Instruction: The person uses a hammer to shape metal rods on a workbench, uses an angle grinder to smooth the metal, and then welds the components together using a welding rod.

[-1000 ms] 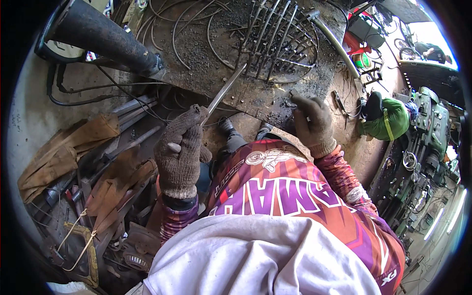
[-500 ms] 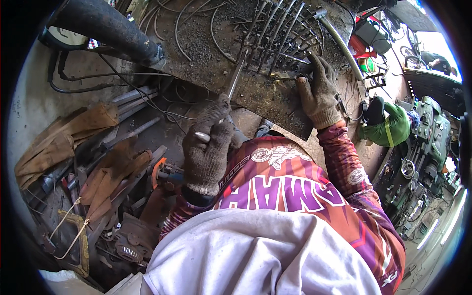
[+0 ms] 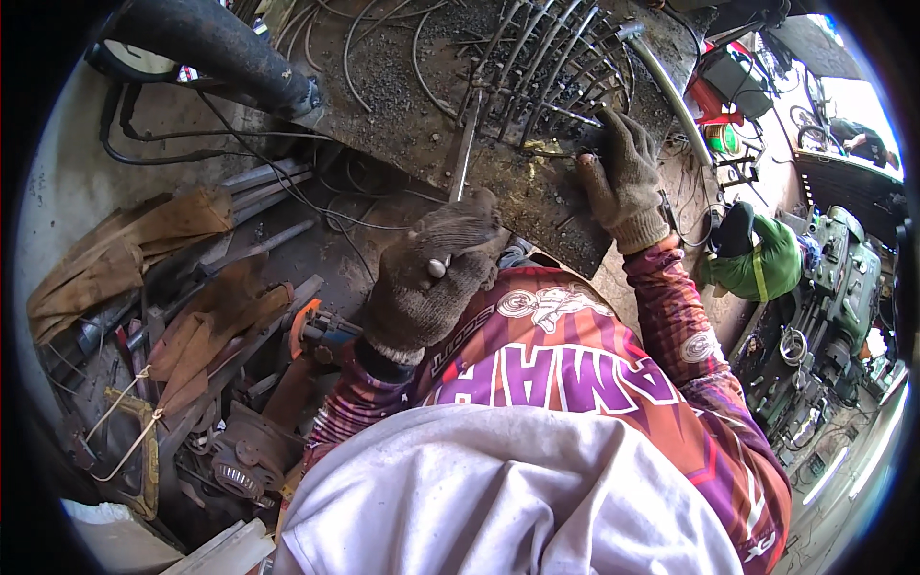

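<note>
Both my hands wear grey-brown knitted gloves. My left hand [image 3: 436,273] is closed around a straight metal bar [image 3: 466,158]; a rounded metal end pokes out between the gloved fingers. The bar's far end meets the left side of a grid of metal rods [image 3: 541,72], bound or crossed by other rods, on the dark metal table [image 3: 513,196]. To the right, my right hand [image 3: 628,177] lies at the grid's near right corner. Its fingers stretch forward to a rod's end, with the thumb apart. Whether the fingertips press on the rod is hard to tell.
Bent wires and grit cover the table's far left, near a thick dark pipe [image 3: 211,53]. A curved metal tube [image 3: 669,91] runs along the right. Brown leather pieces [image 3: 134,254], metal bars and an angle grinder [image 3: 321,331] lie at left. A green-clothed person [image 3: 767,259] is beside machinery [image 3: 839,278].
My left hand has shifted right, and the metal bar now stands more upright in the picture, its far end still at the grid. My right hand has barely moved.
</note>
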A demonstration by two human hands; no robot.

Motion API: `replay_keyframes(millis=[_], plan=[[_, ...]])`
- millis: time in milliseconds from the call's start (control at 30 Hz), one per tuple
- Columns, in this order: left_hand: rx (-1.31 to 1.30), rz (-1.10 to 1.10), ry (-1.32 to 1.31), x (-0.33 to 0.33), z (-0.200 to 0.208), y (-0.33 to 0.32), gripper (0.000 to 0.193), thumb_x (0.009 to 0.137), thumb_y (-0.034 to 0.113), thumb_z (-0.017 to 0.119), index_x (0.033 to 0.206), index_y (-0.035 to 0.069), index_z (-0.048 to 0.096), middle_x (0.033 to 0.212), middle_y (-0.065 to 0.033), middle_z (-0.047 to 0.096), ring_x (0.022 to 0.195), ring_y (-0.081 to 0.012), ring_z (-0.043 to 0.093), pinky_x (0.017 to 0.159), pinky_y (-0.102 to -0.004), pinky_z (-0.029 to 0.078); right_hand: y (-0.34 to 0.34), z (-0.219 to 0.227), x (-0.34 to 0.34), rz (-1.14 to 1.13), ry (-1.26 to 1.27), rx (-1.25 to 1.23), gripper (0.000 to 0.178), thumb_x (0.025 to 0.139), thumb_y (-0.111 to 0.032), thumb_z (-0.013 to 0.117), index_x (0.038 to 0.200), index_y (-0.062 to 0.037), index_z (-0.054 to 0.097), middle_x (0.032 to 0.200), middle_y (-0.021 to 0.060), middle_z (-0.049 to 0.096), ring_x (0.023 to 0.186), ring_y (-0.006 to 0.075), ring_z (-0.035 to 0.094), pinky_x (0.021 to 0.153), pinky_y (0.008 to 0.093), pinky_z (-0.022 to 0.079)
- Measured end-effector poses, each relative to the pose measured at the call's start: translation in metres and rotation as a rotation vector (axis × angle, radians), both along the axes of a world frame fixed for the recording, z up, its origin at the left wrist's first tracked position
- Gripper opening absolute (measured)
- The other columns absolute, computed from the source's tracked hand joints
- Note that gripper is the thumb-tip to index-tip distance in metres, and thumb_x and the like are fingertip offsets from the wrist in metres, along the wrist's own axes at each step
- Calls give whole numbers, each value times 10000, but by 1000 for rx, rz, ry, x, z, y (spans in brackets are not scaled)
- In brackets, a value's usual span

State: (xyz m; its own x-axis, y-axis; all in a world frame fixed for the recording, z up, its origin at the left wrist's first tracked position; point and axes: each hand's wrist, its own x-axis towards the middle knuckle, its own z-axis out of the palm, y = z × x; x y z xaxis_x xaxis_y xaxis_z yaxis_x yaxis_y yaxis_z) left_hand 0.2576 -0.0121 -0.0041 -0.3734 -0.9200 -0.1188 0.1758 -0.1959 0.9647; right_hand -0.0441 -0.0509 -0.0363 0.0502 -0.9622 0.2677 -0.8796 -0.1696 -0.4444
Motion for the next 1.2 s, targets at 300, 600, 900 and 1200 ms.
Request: replay_keyframes(millis=[300, 600, 900, 1200], plan=[[82, -65, 6, 15, 14, -6, 305, 950, -83, 623, 1245, -32, 683, 1177, -143, 721, 692, -105, 669, 585, -248, 526, 0, -5, -2, -29, 5, -7, 627, 886, -328, 701, 1429, -56, 544, 1341, 221, 589, 1239, 415, 554, 1093, 492, 408], [106, -80, 160, 77, 14, -13, 310, 904, -120, 610, 1186, -34, 705, 1190, -172, 713, 624, -116, 662, 551, -250, 513, -1, -6, 0, -46, 4, -37, 583, 877, -294, 697, 1394, -52, 578, 1290, 229, 610, 1209, 414, 564, 1078, 493, 414], [29, -128, 160, 86, -5, -20, 308, 905, -120, 624, 1182, -18, 709, 1175, -171, 716, 662, -123, 675, 572, -262, 523, -1, -5, 3, -69, 11, -38, 579, 887, -320, 682, 1386, -44, 578, 1280, 227, 613, 1192, 420, 566, 1065, 501, 421], [138, -116, 164, 85, -3, -25, 290, 920, -130, 614, 1177, -30, 703, 1159, -173, 717, 657, -127, 672, 563, -268, 519, -2, -9, 2, -64, 19, -42, 592, 889, -340, 679, 1384, -32, 578, 1289, 232, 614, 1199, 427, 564, 1060, 508, 426]])
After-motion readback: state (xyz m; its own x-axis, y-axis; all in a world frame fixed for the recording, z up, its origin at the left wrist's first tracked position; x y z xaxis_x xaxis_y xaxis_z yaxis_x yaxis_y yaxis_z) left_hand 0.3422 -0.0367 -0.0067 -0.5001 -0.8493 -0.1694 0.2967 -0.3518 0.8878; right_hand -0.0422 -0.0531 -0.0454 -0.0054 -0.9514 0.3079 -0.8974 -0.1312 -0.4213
